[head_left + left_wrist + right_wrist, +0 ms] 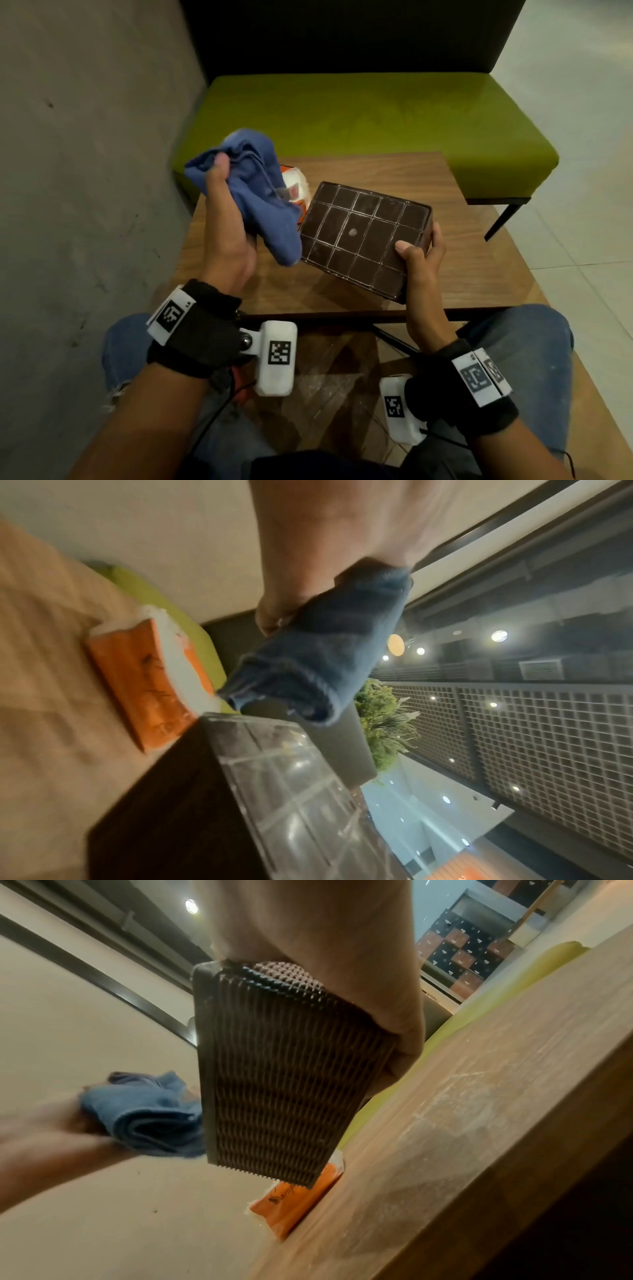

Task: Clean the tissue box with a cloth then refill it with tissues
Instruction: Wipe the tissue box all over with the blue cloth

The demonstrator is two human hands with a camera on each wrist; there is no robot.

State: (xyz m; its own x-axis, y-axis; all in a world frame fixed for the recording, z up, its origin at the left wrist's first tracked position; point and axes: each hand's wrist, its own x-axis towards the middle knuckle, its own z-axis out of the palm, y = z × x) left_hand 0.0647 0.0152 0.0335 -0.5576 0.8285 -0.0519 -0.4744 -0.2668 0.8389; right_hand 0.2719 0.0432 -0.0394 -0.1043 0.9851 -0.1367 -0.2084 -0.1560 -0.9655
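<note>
The dark brown tissue box (363,236) is tilted up over the wooden table (462,267), its gridded underside facing me. My right hand (421,253) grips its near right corner, thumb on the grid and fingers round the side. The box's woven wall (274,1074) shows in the right wrist view. My left hand (222,212) holds a bunched blue cloth (253,192) raised just left of the box, apart from it. The cloth (318,653) hangs above the box edge (274,777). An orange tissue pack (296,192) lies on the table behind the cloth, partly hidden.
A green bench seat (376,116) with a dark back stands beyond the table. A grey wall (85,154) runs along the left. My knees in jeans (513,342) sit under the table's near edge. The orange pack (147,680) lies close beside the box.
</note>
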